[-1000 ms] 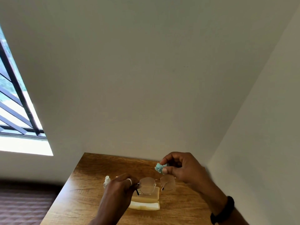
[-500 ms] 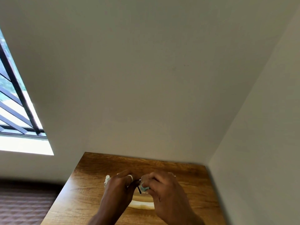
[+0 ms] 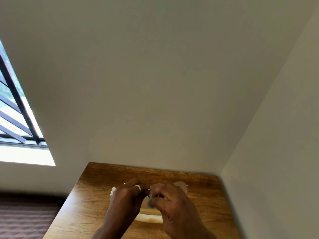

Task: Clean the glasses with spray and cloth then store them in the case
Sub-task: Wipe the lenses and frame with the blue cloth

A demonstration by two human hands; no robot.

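We saw 2 hands meet above the middle of the table (image 3: 203, 195). The left hand (image 3: 127, 200) (a ring on 1 finger) pinched the glasses (image 3: 180, 186) by their side. The right hand (image 3: 170, 203) curled over 1 lens, and what else lay under its fingers we could not tell. The case (image 3: 150, 219) lay toward the front edge, and the spray bottle (image 3: 113, 192) stood just behind the left hand.
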